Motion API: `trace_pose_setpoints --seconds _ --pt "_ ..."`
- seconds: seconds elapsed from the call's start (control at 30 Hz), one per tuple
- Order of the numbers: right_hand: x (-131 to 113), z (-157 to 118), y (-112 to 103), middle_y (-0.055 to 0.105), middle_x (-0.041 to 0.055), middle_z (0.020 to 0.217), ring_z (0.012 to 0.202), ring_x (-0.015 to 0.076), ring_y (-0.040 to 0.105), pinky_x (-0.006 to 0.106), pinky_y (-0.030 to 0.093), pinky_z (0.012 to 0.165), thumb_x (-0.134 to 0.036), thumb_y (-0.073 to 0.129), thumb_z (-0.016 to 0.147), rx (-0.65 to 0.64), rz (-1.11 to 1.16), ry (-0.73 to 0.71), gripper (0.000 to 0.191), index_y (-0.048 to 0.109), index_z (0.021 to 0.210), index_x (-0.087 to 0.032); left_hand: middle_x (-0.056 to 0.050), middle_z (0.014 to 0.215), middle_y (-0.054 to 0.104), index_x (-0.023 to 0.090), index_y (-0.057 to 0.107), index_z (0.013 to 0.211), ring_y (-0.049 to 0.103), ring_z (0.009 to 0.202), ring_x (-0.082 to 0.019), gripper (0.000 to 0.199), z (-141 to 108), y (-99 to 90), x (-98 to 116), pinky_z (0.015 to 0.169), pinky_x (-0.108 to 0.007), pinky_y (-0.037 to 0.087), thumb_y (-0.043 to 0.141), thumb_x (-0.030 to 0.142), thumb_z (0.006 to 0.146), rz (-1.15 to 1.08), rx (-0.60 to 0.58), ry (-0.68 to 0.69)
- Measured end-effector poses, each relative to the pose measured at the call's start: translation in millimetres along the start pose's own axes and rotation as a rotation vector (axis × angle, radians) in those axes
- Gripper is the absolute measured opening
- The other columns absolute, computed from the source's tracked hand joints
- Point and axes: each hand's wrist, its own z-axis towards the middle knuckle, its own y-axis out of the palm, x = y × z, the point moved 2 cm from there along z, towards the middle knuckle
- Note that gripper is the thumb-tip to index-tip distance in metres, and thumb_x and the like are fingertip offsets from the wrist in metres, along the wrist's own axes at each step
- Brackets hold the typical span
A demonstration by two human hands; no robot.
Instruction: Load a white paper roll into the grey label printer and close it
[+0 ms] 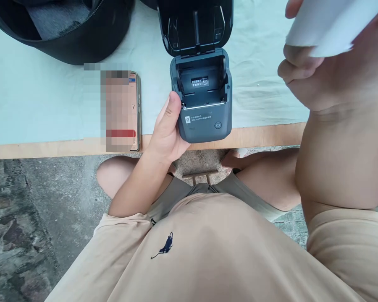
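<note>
My left hand (166, 130) grips a dark grey label printer (204, 121) by its left side, thumb along the edge. The printer's black lid (195, 25) is swung up, and its paper bay shows no roll inside. A round power button and a small Bluetooth mark are on its front face. At the upper right my raised right hand (315, 79) is closed around a piece of white paper (330, 25), blurred and partly cut off by the frame, so I cannot tell whether it is a roll or a strip.
A phone (139, 109) with a partly blurred-out screen lies left of the printer at the table's front edge. Behind it stands an unzipped black bag (94, 42) with grey cloth inside. Pale cloth covers the table (264, 96), and its wooden edge (267, 135) is bare.
</note>
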Motion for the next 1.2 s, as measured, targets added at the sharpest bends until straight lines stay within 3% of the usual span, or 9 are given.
trace_pose_setpoints --seconds 0.13,0.27,0.47,0.6,0.8,0.93,1.0,1.13,1.2 --pt "35.8 14.6 2.1 0.050 0.0057 0.088 0.053 0.0046 0.039 0.023 0.026 0.042 -0.047 0.036 0.078 -0.006 0.279 0.197 0.035 0.051 0.098 -0.022 -0.003 0.128 0.061 0.024 0.056 0.119 0.034 0.141 -0.022 0.052 0.2 -1.3 1.7 0.114 -0.036 0.039 0.026 0.057 0.091 -0.028 -0.026 0.006" --pt "56.7 14.6 13.1 0.044 -0.0003 0.070 0.053 0.0060 0.044 0.023 0.036 0.044 -0.051 0.064 0.062 -0.016 0.225 0.128 0.043 0.046 0.086 -0.021 -0.003 0.129 0.058 0.024 0.054 0.122 0.029 0.143 -0.021 0.055 0.3 -0.2 0.4 0.114 -0.040 0.038 0.018 0.054 0.093 -0.050 -0.036 0.015" --pt "42.5 5.1 12.6 0.053 -0.0005 0.084 0.073 0.0101 0.057 0.027 0.050 0.062 -0.047 0.072 0.066 -0.052 0.129 -0.079 0.042 0.047 0.090 -0.024 -0.002 0.132 0.058 0.025 0.056 0.118 0.028 0.144 -0.022 0.048 0.3 2.3 1.0 0.114 -0.039 0.038 0.030 0.055 0.091 -0.032 -0.029 -0.001" --pt "35.0 5.4 10.6 0.059 0.0008 0.089 0.081 0.0096 0.051 0.027 0.044 0.076 -0.042 0.069 0.072 0.011 -0.277 -0.269 0.030 0.056 0.091 -0.022 -0.003 0.131 0.059 0.026 0.058 0.116 0.026 0.145 -0.022 0.050 0.0 -0.6 -0.1 0.114 -0.041 0.039 0.031 0.059 0.089 -0.008 0.004 0.011" --pt "37.8 4.4 15.5 0.061 0.0000 0.095 0.076 0.0088 0.047 0.027 0.041 0.071 -0.020 0.064 0.072 -0.020 -0.502 -0.203 0.039 0.055 0.109 -0.026 -0.004 0.128 0.061 0.026 0.060 0.113 0.027 0.144 -0.023 0.052 0.3 -0.6 -2.2 0.113 -0.041 0.040 0.033 0.062 0.087 0.046 0.049 0.024" --pt "36.6 7.9 8.6 0.057 0.0065 0.108 0.085 0.0109 0.050 0.026 0.043 0.071 -0.014 0.059 0.071 0.073 -0.555 -0.225 0.034 0.060 0.104 -0.021 -0.004 0.130 0.060 0.026 0.057 0.119 0.025 0.145 -0.024 0.055 -0.1 4.7 -1.2 0.112 -0.043 0.040 0.026 0.061 0.089 0.041 0.069 0.034" --pt "37.6 11.9 4.5 0.054 0.0082 0.115 0.090 0.0119 0.049 0.026 0.044 0.072 -0.011 0.057 0.071 0.131 -0.569 -0.241 0.041 0.058 0.110 -0.021 -0.004 0.129 0.060 0.026 0.057 0.119 0.025 0.145 -0.024 0.054 -0.3 5.5 -1.3 0.112 -0.043 0.040 0.027 0.060 0.089 0.037 0.059 0.025" --pt "40.7 17.4 3.9 0.056 0.0041 0.103 0.069 0.0072 0.041 0.026 0.042 0.065 -0.009 0.057 0.068 0.143 -0.560 -0.192 0.060 0.047 0.125 -0.024 -0.004 0.128 0.061 0.027 0.057 0.119 0.027 0.144 -0.023 0.052 -0.7 2.0 -2.1 0.113 -0.044 0.040 0.026 0.058 0.091 0.010 0.024 0.044" --pt "39.0 14.3 2.2 0.057 0.0043 0.102 0.070 0.0067 0.043 0.026 0.043 0.069 -0.010 0.059 0.068 0.124 -0.552 -0.192 0.067 0.041 0.131 -0.020 -0.004 0.127 0.062 0.028 0.059 0.117 0.028 0.144 -0.023 0.053 -0.9 -1.2 -2.4 0.112 -0.043 0.041 0.030 0.061 0.088 0.039 0.046 0.043"
